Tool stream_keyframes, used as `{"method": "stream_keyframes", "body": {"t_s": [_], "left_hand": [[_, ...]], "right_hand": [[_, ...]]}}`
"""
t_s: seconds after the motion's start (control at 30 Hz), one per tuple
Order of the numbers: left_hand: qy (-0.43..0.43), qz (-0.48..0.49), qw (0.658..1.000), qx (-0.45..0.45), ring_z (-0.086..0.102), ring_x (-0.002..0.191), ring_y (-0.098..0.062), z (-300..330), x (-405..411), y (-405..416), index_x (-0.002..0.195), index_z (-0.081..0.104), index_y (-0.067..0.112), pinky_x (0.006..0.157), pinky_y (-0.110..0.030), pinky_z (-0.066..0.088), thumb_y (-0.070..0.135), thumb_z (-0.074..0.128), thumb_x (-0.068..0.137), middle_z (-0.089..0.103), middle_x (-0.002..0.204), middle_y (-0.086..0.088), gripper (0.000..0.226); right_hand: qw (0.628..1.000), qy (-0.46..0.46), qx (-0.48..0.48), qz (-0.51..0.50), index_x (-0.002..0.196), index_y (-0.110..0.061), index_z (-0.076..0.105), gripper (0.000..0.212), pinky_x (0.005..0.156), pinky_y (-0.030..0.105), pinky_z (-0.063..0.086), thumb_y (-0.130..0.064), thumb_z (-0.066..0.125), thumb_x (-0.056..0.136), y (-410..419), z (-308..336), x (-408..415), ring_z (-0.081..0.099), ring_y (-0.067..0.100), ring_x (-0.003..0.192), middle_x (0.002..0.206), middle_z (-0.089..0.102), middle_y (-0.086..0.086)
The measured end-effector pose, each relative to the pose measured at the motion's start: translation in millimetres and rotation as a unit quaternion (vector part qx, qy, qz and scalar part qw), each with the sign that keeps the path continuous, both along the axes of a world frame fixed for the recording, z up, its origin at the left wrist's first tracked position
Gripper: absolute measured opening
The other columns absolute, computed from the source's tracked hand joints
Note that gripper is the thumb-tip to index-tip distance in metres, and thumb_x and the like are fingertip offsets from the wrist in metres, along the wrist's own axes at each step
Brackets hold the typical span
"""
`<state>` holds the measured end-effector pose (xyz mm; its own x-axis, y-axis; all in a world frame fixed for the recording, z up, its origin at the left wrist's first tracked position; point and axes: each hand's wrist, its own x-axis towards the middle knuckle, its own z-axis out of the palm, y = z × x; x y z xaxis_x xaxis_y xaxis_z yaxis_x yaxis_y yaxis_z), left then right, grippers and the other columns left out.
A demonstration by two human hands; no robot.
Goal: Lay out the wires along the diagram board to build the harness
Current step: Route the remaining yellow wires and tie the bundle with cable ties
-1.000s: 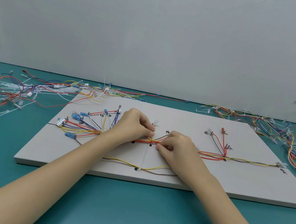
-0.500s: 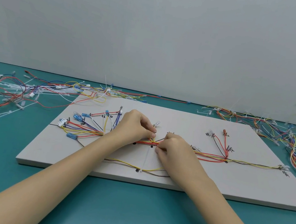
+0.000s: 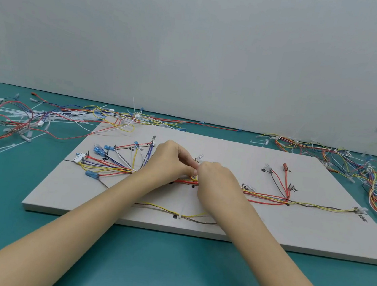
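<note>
A pale diagram board (image 3: pixel 241 154) lies flat on the teal table. A harness of red, yellow, blue and brown wires (image 3: pixel 269 198) runs along its middle line, fanning out at the left into blue and white connectors (image 3: pixel 100 151). My left hand (image 3: pixel 171 159) and my right hand (image 3: pixel 219 183) meet over the bundle's middle, fingers curled and pinching the wires, apparently with a white cable tie (image 3: pixel 196 176) at that spot. A second white tie (image 3: pixel 180 215) binds a yellow and brown wire pair near the board's front edge.
Loose wires and white cable ties lie heaped on the table at the left (image 3: pixel 18 118) and at the right (image 3: pixel 374 177). More wires trail along the back by the grey wall (image 3: pixel 195 47). Teal table surface (image 3: pixel 165 272) lies in front of the board.
Both hands have stayed at the bundle's middle. The right hand has shifted slightly up and toward the left hand, its fingertips now touching it. The long white tie tail below the bundle is gone from view.
</note>
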<state>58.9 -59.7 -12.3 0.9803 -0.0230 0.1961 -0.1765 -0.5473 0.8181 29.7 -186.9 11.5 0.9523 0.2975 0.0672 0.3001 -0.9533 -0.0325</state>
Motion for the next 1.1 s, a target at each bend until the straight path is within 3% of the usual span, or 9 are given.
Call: {"method": "stream_keyframes", "body": {"t_s": [0.23,0.43,0.53,0.63,0.77,0.9,1.0,1.1], "left_hand": [[0.0,-0.011,1.0,-0.015,0.062,0.061,-0.005,-1.8,-1.1,2.4,0.066,0.075,0.022,0.064,-0.021,0.047,0.005,0.081,0.07,0.074,0.069,-0.001,0.018],[-0.01,-0.028,0.999,-0.015,0.064,0.062,-0.005,-2.5,-0.9,3.0,0.067,0.074,0.023,0.065,-0.022,0.05,0.004,0.078,0.073,0.074,0.07,0.0,0.021],[-0.017,-0.033,0.999,-0.026,0.064,0.063,-0.003,-4.2,-0.1,5.0,0.073,0.076,0.016,0.064,-0.018,0.048,0.007,0.077,0.077,0.074,0.071,0.001,0.009],[-0.019,-0.025,0.999,-0.039,0.066,0.066,-0.004,-5.8,-0.2,4.9,0.078,0.077,0.01,0.067,-0.018,0.05,0.009,0.075,0.08,0.073,0.072,0.004,0.002],[-0.017,-0.014,0.999,-0.024,0.063,0.062,0.0,-9.3,-0.7,3.2,0.076,0.076,0.012,0.064,-0.014,0.048,0.01,0.076,0.079,0.071,0.067,0.01,0.004],[-0.001,-0.005,0.999,-0.05,0.066,0.064,-0.002,-10.7,0.6,3.3,0.077,0.075,0.011,0.068,-0.018,0.05,0.009,0.08,0.075,0.074,0.072,0.002,0.006],[0.011,-0.003,0.998,-0.066,0.061,0.059,0.008,-10.5,1.9,5.4,0.078,0.077,0.012,0.059,-0.009,0.043,0.011,0.078,0.078,0.073,0.068,0.008,0.001],[0.014,-0.013,0.999,-0.049,0.057,0.059,0.01,-10.0,4.1,8.1,0.079,0.079,0.011,0.058,-0.008,0.039,0.012,0.076,0.08,0.071,0.067,0.012,0.003]], "right_hand": [[0.999,0.035,-0.007,-0.01,0.113,-0.007,0.054,0.024,0.071,0.029,0.036,-0.004,0.052,0.089,2.9,9.6,12.4,0.058,0.031,0.108,0.117,0.06,0.013],[0.999,0.029,-0.021,0.008,0.114,-0.007,0.054,0.026,0.07,0.028,0.036,-0.006,0.054,0.088,3.7,6.4,15.0,0.058,0.03,0.107,0.115,0.06,0.011],[0.999,0.029,-0.018,0.027,0.096,-0.012,0.052,0.011,0.061,0.026,0.034,-0.011,0.057,0.086,-1.1,4.7,12.5,0.056,0.029,0.093,0.096,0.055,0.006],[0.999,0.03,-0.002,0.031,0.067,-0.019,0.029,0.034,0.054,0.029,0.027,-0.02,0.058,0.084,-11.4,1.8,8.1,0.043,0.025,0.077,0.071,0.035,-0.003],[0.998,0.027,0.006,0.057,0.073,-0.018,0.038,0.022,0.065,0.032,0.034,-0.026,0.053,0.086,-25.3,-1.5,3.7,0.045,0.025,0.08,0.081,0.043,0.0],[0.993,0.04,0.084,0.076,0.083,-0.015,0.044,0.013,0.072,0.036,0.04,-0.025,0.048,0.09,-39.7,-0.8,1.8,0.047,0.023,0.082,0.092,0.049,0.002],[0.979,0.06,0.177,0.079,0.084,-0.013,0.049,0.012,0.078,0.039,0.045,-0.023,0.049,0.091,-46.6,0.1,4.9,0.051,0.022,0.083,0.092,0.051,0.001],[0.951,0.112,0.28,0.067,0.086,-0.015,0.051,0.012,0.067,0.033,0.046,-0.022,0.047,0.095,-47.4,-4.3,9.3,0.054,0.016,0.073,0.086,0.057,0.001]]}}
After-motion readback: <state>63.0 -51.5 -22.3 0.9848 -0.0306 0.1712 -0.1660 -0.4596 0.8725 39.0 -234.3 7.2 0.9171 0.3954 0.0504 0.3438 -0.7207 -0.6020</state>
